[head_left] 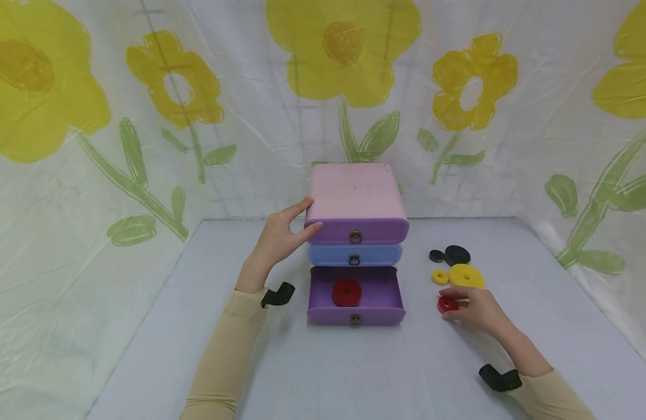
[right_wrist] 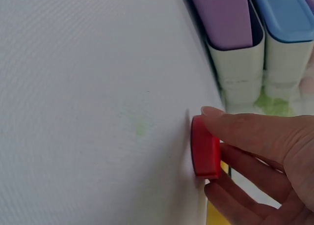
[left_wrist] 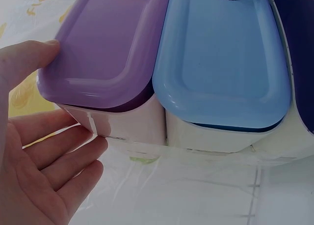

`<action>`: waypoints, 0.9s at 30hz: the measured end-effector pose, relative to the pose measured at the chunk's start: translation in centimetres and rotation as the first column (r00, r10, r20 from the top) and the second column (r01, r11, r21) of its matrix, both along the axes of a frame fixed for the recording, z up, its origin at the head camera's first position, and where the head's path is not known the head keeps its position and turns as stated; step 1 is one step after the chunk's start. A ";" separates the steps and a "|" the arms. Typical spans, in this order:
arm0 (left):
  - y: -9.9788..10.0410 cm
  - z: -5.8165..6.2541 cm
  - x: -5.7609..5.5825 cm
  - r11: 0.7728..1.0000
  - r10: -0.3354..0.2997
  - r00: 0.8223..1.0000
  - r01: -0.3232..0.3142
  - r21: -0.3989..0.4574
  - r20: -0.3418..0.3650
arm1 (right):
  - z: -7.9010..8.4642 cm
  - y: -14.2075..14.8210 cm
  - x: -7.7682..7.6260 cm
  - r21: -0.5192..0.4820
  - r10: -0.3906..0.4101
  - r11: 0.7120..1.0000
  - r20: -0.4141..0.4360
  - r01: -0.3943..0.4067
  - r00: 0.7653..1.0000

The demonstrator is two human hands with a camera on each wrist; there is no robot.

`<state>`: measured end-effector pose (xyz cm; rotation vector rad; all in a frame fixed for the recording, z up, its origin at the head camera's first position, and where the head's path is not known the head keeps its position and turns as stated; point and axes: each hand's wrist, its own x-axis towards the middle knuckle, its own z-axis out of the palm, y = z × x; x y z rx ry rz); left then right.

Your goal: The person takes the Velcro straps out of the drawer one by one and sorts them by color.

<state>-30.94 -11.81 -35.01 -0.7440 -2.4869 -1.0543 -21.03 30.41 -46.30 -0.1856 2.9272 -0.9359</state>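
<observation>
My right hand [head_left: 480, 310] pinches a small red disc [right_wrist: 205, 147] with a centre hole, low over the table in front of the yellow discs. Against the left side of a three-drawer cabinet [head_left: 357, 189] rests my left hand [head_left: 278, 239], thumb on the front edge of the top purple drawer [left_wrist: 105, 48] and fingers straight along the side. The blue middle drawer [head_left: 333, 255] is pushed in. Pulled out at the bottom, the purple drawer [head_left: 323, 317] holds a large red disc [head_left: 347, 293].
Right of the cabinet, a small black disc [head_left: 436, 256] and a large black disc [head_left: 457, 255] lie behind a small yellow disc [head_left: 440, 277] and a large yellow disc [head_left: 466, 275]. All lie on the white table [head_left: 328, 373]. A flowered curtain [head_left: 249, 157] hangs behind the table.
</observation>
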 end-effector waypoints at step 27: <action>0.0 0.0 0.0 1.000 -0.006 1.000 0.006 0.004 0.003 | 3.8 -3.0 0.1 -0.091 0.114 0.987 -0.166 -0.131 0.979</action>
